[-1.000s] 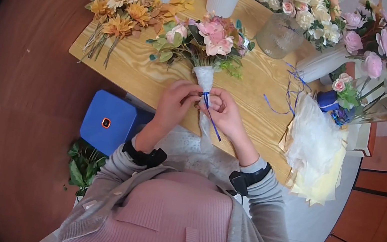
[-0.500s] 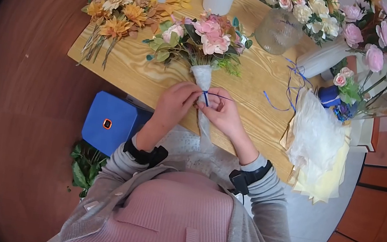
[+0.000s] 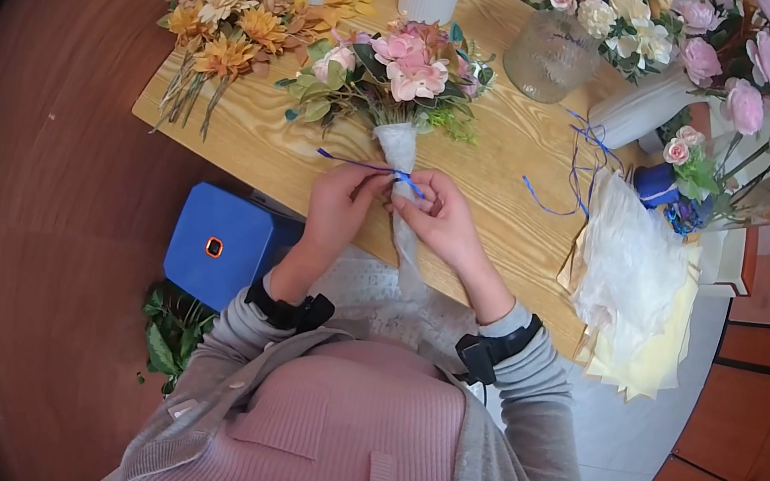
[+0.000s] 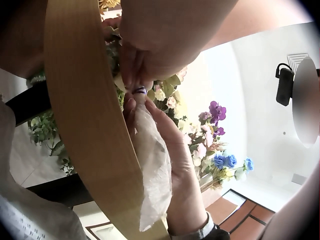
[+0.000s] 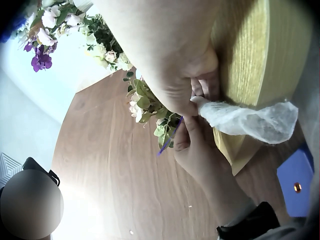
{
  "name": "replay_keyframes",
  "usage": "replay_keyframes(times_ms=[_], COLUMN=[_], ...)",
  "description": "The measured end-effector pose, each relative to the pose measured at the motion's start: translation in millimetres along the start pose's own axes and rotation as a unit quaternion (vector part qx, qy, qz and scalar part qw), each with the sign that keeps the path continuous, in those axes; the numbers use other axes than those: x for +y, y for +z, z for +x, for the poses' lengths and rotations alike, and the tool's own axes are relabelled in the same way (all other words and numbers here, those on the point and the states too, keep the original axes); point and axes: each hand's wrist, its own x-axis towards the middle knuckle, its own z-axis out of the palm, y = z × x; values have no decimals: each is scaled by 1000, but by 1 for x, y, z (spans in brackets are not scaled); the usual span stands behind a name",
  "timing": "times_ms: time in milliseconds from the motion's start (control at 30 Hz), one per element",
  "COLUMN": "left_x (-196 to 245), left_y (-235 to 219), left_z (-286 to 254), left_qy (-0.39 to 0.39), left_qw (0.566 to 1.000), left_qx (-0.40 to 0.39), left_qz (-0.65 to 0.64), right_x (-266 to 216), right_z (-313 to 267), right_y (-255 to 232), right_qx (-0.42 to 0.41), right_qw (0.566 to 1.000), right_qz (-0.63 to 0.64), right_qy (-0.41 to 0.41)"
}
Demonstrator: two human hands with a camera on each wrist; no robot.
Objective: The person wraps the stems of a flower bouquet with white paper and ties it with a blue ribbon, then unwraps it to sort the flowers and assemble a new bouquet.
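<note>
While the bouquet [image 3: 394,66] lies flat on the wooden bench [image 3: 506,174], flowers pointing away, both hands are bunched together at its white-wrapped stem [image 3: 401,158]. Left hand [image 3: 338,208] pinches the thin blue ribbon [image 3: 357,164] running off to the left, right hand [image 3: 443,222] pinches it right at the wrap. Loose orange flowers [image 3: 228,24] sit further left, a glass vase [image 3: 547,57] behind.
</note>
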Motion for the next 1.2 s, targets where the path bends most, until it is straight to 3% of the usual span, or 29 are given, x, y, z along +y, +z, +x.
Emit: replay_keyframes(times_ms=[33,167,233,433,567,633,667,733,867,933,967,1033,1067,1133,1200], left_x=[5,16,7,-15,10,14,9,-7,-8,5,7,7,5,2,1], left_y=[-2,-4,-2,-21,-13,-17,-18,-18,-15,-3,-5,-13,-15,-18,-21], left_z=[0,2,3,16,16,15,16,18,20,23,24,23,24,24,24], left_qy=[53,58,-20,-114,-50,-21,-20,12,-58,-60,-57,-23,-22,-58,-73], left_qw=[994,994,998,993,983,990,990,975,948,973,973,993,993,980,975], left_qx=[7,3,29,4,79,-74,-74,-185,-159,-10,-10,-102,-102,-168,-177], left_qz=[91,90,52,-11,-155,-116,-117,-126,-271,-222,-223,-51,-51,-90,-115], right_x=[1,3,2,-2,-15,-16,-15,-11,-8,-7,-6,-9,-15,-31,-37], right_z=[0,1,0,0,1,1,2,2,2,4,6,8,7,4,6], right_y=[-1,0,-1,-2,-1,-1,-3,-8,-11,-12,-12,-9,-8,-7,-7], right_qx=[1,5,9,4,17,20,20,8,11,12,11,21,21,37,30], right_qw=[1000,1000,1000,999,995,994,995,998,999,999,999,990,990,946,924], right_qz=[-3,7,7,33,85,91,90,59,41,-31,-32,-112,-112,-306,-352], right_qy=[-1,-3,-4,1,48,51,50,33,22,-19,-21,-84,-85,-105,-146])
